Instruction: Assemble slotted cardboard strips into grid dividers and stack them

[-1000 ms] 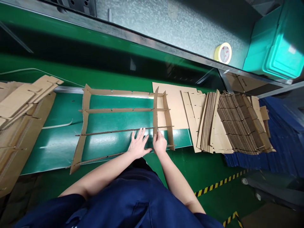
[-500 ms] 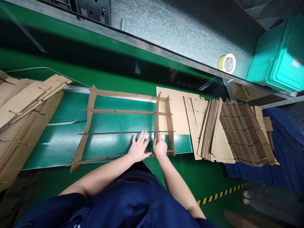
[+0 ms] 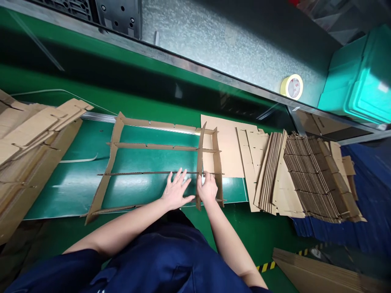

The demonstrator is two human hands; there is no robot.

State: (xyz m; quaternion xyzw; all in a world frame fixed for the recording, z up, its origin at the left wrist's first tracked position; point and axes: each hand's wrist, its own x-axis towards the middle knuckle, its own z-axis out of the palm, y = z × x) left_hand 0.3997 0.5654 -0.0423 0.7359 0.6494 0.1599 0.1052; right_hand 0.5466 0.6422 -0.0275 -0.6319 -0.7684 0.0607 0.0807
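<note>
A grid of slotted cardboard strips stands on the green work surface (image 3: pixel 155 158). Its left cross strip (image 3: pixel 111 162) and a middle cross strip (image 3: pixel 200 158) join several long strips, and a short cross strip (image 3: pixel 217 162) closes the right end. My left hand (image 3: pixel 177 190) lies spread over the near long strips, left of the middle cross strip, holding nothing. My right hand (image 3: pixel 207 189) has its fingers bent around the near part of the middle cross strip, thumb on the left side.
Cardboard piles lie at the left (image 3: pixel 36 162). Flat sheets (image 3: pixel 229 154) and stacked slotted strips (image 3: pixel 314 175) are at the right. Beyond, a metal shelf (image 3: pixel 214 36) holds a yellow tape roll (image 3: pixel 291 86) and a teal bin (image 3: pixel 360 81). More cardboard (image 3: pixel 308 268) is low at right.
My right hand's fingers have shifted and spread a little at the middle cross strip. That strip's near end sits slightly lower. My left hand has moved slightly left. More cardboard shows at lower right.
</note>
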